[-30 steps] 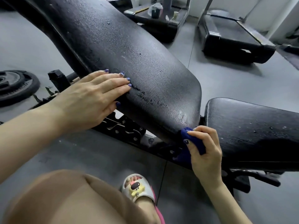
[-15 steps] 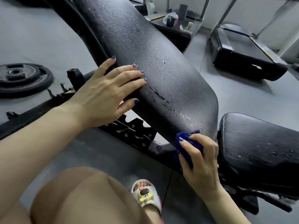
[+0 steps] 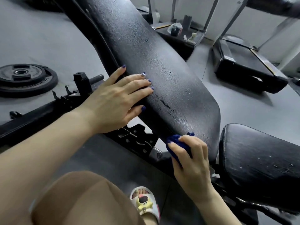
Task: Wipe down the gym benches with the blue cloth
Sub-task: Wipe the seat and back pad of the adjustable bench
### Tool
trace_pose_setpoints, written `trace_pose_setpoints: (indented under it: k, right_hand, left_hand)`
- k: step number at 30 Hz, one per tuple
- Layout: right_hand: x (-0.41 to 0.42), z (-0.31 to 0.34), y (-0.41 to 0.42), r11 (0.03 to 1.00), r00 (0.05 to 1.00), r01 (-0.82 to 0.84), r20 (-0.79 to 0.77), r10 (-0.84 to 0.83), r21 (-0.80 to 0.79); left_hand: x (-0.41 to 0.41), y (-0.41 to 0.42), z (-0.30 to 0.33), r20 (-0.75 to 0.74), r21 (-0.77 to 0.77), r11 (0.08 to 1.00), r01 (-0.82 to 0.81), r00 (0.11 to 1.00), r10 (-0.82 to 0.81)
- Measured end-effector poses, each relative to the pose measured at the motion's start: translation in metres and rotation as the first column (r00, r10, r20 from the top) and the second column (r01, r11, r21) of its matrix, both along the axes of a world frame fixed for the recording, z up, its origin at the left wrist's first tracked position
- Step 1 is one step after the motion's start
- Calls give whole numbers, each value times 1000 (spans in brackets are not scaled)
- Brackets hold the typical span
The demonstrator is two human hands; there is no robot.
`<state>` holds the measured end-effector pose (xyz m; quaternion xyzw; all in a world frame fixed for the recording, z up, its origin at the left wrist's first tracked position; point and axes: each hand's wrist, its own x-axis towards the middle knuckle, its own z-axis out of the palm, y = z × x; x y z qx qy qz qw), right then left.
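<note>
Looks like she's mid-wipe on the backrest pad, right hand bunched around the blue cloth at its lower near edge, left hand flat on the pad bracing, so next I'd guess sweeping up those droplets.

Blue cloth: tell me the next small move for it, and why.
Probably sweep the blue cloth, gripped in the right hand, up from the lower edge of the back pad. Droplets cover that pad above the cloth, and the left hand lies flat on its side, steadying it.
</note>
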<state>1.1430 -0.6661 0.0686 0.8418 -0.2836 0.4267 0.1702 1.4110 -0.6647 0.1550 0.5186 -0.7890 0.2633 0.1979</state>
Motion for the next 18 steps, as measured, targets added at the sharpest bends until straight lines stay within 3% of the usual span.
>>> trace_pose_setpoints:
  k: [7, 12, 18]
  right_hand:
    - [63, 29, -10, 997, 995, -71, 67, 70, 24]
    - [30, 25, -2, 984, 986, -92, 155, 68, 153]
    - [103, 80, -24, 912, 944, -215, 314, 103, 349]
  left_hand:
    - [0, 1, 3, 12, 24, 1000, 3, 1000, -3]
    - [12, 1, 7, -3, 23, 999, -27, 1000, 27]
    - [34, -2, 19, -59, 79, 995, -59, 996, 63]
